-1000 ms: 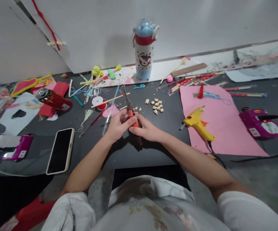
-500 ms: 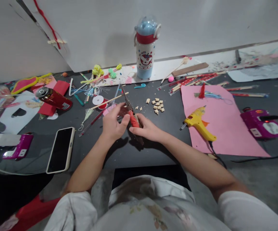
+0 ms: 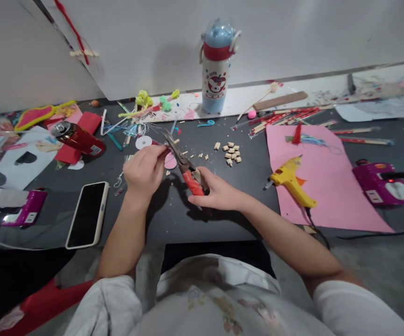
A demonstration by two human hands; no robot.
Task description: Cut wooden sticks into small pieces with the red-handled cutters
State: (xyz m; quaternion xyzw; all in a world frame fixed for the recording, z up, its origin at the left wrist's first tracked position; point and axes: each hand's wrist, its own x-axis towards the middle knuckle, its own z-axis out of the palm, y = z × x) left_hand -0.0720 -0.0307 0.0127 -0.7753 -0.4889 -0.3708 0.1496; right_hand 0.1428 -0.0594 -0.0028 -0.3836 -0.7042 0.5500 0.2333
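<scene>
My right hand [image 3: 219, 189] is wrapped around the red handle of a pair of shears [image 3: 187, 169]. Their metal blades are spread and point up and left. My left hand [image 3: 144, 170] is closed in a pinch beside the blades, on a thin wooden stick [image 3: 176, 141]; only a short pale end shows past the blade, and the rest is hidden by the hand. Several short cut wooden pieces [image 3: 232, 153] lie in a group right of the shears, with smaller bits scattered nearby. A pink disc [image 3: 170, 161] lies by my left fingertips.
A drink bottle [image 3: 216, 70] stands at the back. To the right lie pink paper [image 3: 328, 186], a yellow glue gun [image 3: 293, 179] and a purple power block [image 3: 380, 182]. Leftward are a phone [image 3: 87, 214], a tipped red can [image 3: 79, 138], a white spool [image 3: 143, 142] and craft scraps.
My left hand has moved left and its fingers have closed on the stick, which has shifted from where it showed. The shears have tilted left and their blades have spread apart.
</scene>
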